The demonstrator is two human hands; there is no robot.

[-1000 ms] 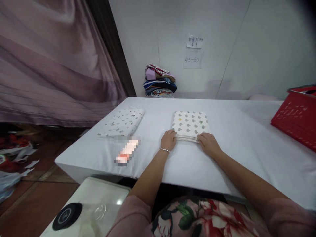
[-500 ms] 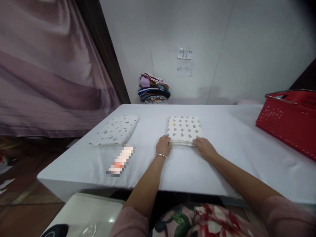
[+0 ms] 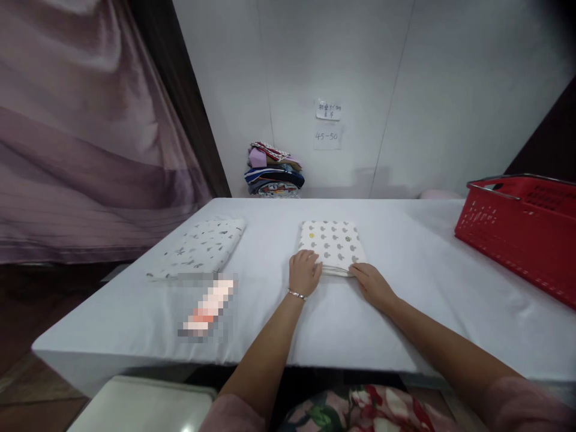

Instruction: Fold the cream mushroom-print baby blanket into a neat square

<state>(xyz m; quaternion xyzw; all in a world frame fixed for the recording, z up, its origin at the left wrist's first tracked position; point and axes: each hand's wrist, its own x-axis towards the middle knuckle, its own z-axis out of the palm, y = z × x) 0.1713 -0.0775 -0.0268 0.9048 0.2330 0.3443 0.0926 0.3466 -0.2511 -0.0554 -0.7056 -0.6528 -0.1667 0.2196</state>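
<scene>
In front of me on the white table lies a folded white cloth [image 3: 333,243] with grey apple-like prints and a few coloured ones. My left hand [image 3: 305,275] covers its near left corner, fingers curled over the top. At the near right corner, my right hand [image 3: 372,285] pinches the layered edge between thumb and fingers. Parts of both corners are hidden under the fingers. Farther left rests a second folded white cloth [image 3: 200,246] with small dark prints, apart from both hands.
The white-covered table [image 3: 265,300] carries a red basket [image 3: 517,231] at the right and a pixelated flat item [image 3: 209,309] at the left. A stack of folded fabrics [image 3: 274,171] stands by the wall behind. Below the front edge is a pale stool or lid [image 3: 144,405].
My left hand has shifted inward over the near left corner of the printed cloth. My right hand stays at the right corner. The view has tilted and moved slightly.
</scene>
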